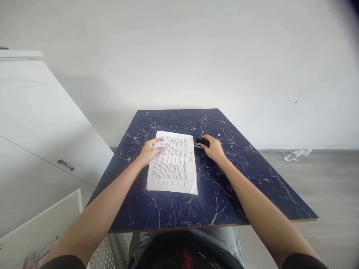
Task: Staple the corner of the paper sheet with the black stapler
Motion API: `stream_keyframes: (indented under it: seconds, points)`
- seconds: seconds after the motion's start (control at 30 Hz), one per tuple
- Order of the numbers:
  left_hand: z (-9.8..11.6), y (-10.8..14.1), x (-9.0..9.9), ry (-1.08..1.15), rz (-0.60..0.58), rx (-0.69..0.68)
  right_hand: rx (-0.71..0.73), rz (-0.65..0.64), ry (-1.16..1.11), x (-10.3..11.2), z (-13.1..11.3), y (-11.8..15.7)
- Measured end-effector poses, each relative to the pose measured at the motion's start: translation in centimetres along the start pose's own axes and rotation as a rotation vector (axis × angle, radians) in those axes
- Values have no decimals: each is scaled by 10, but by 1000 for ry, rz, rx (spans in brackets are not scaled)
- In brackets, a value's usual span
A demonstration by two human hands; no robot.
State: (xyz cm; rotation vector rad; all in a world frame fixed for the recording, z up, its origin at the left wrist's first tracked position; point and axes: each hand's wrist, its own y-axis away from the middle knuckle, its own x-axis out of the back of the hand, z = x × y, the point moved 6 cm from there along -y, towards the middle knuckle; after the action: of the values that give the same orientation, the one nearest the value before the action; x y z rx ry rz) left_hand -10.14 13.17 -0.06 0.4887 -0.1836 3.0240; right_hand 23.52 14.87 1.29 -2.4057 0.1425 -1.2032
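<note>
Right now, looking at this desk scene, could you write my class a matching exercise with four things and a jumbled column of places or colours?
Things:
1. Black stapler
2. Tabletop
3. Clear plastic item
4. Printed paper

Places or colours:
A. On the grey floor
B. Under the fingers of the left hand
C. Held in the right hand
D. Dark blue with pale veins

Right pairs: 1-C, 2-D, 3-A, 4-B

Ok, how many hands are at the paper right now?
2. The left hand is at the left edge of the printed paper, fingertips on its face; the right hand holds a black stapler by its right edge. No others show.
</note>
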Motion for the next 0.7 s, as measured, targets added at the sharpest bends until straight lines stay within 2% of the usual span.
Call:
stream_keyframes:
  seconds: [0.17, 0.43, 0.57, 0.7]
  points:
    - [-2, 2, -1, -156, -14, 3, -16, -34, 26, -2, 3, -2]
    - [5, 8, -10, -182, -73, 37, -19, -22, -52, 7, -8, 1]
    - [20, 16, -12, -367, -14, -13, -3, -47, -106, 12, -15, 1]
    - [32, 24, -9, -680, 123, 6, 43, -132, -156, 8, -25, 2]
